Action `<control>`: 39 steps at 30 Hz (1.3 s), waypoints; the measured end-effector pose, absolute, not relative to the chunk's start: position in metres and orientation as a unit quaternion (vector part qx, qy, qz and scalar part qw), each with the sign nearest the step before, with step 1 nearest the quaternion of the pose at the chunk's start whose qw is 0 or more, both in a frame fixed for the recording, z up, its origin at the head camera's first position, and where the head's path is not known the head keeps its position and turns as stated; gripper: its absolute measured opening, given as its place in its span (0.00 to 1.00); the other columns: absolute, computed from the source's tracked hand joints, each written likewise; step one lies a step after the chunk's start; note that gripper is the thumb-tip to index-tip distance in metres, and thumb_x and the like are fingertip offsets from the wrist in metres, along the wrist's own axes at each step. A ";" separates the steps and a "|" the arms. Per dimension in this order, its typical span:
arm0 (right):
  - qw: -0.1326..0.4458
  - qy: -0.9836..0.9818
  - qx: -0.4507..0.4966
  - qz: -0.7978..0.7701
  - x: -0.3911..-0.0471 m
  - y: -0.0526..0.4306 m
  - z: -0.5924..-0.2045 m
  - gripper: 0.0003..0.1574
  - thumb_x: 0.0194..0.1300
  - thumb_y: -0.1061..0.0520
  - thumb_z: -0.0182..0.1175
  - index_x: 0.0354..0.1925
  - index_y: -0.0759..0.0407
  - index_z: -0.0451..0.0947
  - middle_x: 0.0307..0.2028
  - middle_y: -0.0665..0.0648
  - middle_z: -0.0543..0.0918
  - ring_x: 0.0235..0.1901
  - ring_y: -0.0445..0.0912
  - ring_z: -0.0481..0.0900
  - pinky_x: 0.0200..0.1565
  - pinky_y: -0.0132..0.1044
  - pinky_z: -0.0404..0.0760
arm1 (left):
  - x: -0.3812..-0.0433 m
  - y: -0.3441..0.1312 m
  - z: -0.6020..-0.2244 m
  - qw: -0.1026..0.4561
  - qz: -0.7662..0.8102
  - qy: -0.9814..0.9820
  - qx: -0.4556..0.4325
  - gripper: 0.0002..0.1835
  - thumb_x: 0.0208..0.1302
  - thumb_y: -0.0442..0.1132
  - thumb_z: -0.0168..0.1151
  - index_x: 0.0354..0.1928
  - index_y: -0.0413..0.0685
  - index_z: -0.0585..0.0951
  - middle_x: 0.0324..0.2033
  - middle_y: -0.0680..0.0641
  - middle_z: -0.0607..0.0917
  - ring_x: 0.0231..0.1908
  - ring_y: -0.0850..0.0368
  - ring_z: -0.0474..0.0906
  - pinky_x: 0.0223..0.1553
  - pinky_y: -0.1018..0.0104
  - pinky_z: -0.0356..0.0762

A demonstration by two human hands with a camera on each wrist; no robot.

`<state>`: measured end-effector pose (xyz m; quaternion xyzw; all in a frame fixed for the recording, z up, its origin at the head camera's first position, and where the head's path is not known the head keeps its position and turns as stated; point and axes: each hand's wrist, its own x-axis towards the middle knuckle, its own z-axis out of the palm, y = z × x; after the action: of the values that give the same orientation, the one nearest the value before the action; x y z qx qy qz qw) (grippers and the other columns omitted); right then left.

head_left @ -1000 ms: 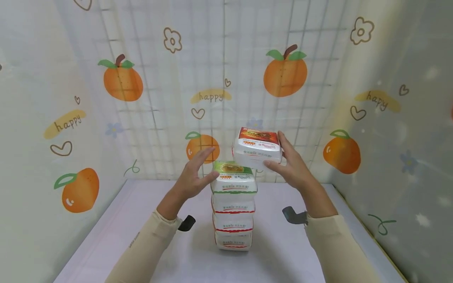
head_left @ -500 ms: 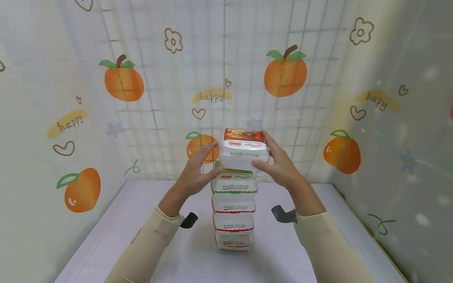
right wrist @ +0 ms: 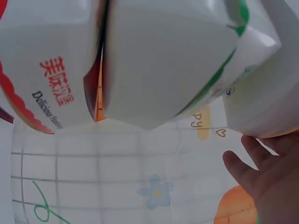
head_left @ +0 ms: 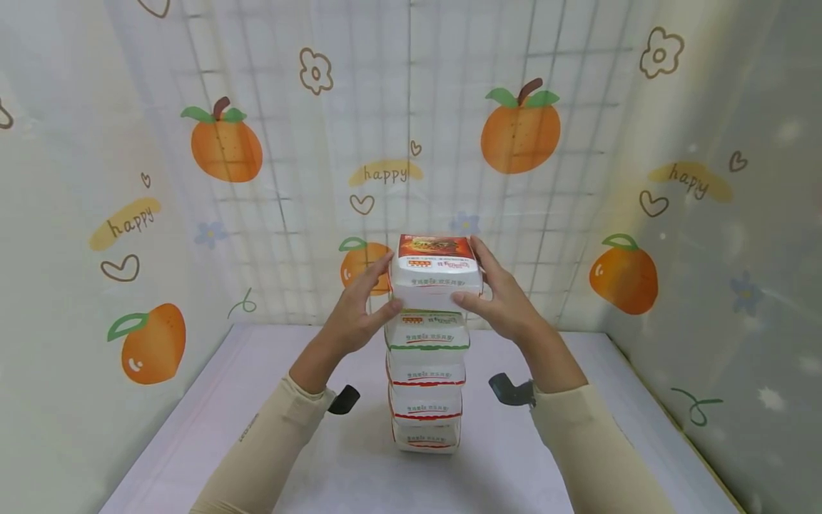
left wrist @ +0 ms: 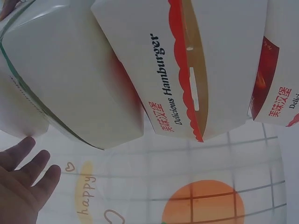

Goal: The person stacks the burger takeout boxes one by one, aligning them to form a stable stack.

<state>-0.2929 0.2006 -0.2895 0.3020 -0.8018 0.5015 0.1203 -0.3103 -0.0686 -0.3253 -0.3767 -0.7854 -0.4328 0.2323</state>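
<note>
A white hamburger box (head_left: 437, 275) with a red picture on its lid sits at the top of a stack of similar boxes, level over a green-marked hamburger box (head_left: 428, 334). My right hand (head_left: 507, 296) grips its right side, thumb at the front and fingers along the side. My left hand (head_left: 355, 310) is at its left side, fingers fairly straight, thumb by the lower front corner. In the left wrist view the fingertips (left wrist: 29, 142) touch or nearly touch the box edge. Whether the top box bears fully on the one below cannot be told.
Under the green-marked box are several white hamburger boxes (head_left: 426, 403) with red trim, slightly unevenly stacked. They stand on a pale table (head_left: 308, 457). A curtain (head_left: 289, 143) with oranges printed on it hangs behind and at the sides.
My right hand has carried the red-topped hamburger box left and slightly down over the stack. My left hand has come against its left side. The lower boxes have stayed in place.
</note>
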 end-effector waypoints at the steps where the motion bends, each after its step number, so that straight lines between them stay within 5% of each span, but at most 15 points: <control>1: 0.124 -0.803 0.304 0.498 -0.293 0.200 -0.290 0.59 0.61 0.47 0.65 0.77 0.37 0.39 0.67 0.55 0.65 0.56 0.57 0.71 0.45 0.50 0.81 | -0.310 -0.069 -0.326 0.231 -0.436 -0.784 -0.376 0.43 0.65 0.67 0.52 0.76 0.62 0.53 0.68 0.57 0.65 0.67 0.58 0.59 0.60 0.39 0.62; 10: 0.165 -0.782 0.358 0.482 -0.295 0.196 -0.292 0.54 0.60 0.50 0.63 0.77 0.46 0.46 0.74 0.50 0.49 0.63 0.53 0.61 0.56 0.57 0.70 | -0.310 -0.071 -0.328 0.222 -0.445 -0.783 -0.373 0.43 0.62 0.71 0.52 0.75 0.74 0.50 0.68 0.57 0.65 0.66 0.58 0.61 0.59 0.38 0.64; 23: 0.185 -0.793 0.353 0.460 -0.290 0.198 -0.304 0.53 0.61 0.47 0.65 0.77 0.45 0.49 0.73 0.49 0.54 0.70 0.50 0.53 0.63 0.64 0.58 | -0.306 -0.076 -0.333 0.218 -0.453 -0.781 -0.370 0.43 0.62 0.70 0.53 0.76 0.72 0.50 0.69 0.59 0.64 0.67 0.58 0.59 0.59 0.39 0.64; 39: 0.179 -0.801 0.335 0.463 -0.290 0.201 -0.311 0.51 0.63 0.47 0.63 0.76 0.36 0.48 0.72 0.48 0.59 0.68 0.59 0.61 0.59 0.69 0.60 | -0.304 -0.078 -0.339 0.219 -0.458 -0.780 -0.367 0.43 0.62 0.70 0.53 0.76 0.73 0.50 0.68 0.58 0.66 0.66 0.57 0.61 0.59 0.38 0.63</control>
<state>-0.2903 0.2005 -0.3114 0.3345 -0.8011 0.4630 0.1787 -0.3036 -0.0777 -0.3389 -0.3665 -0.7797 -0.4581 0.2188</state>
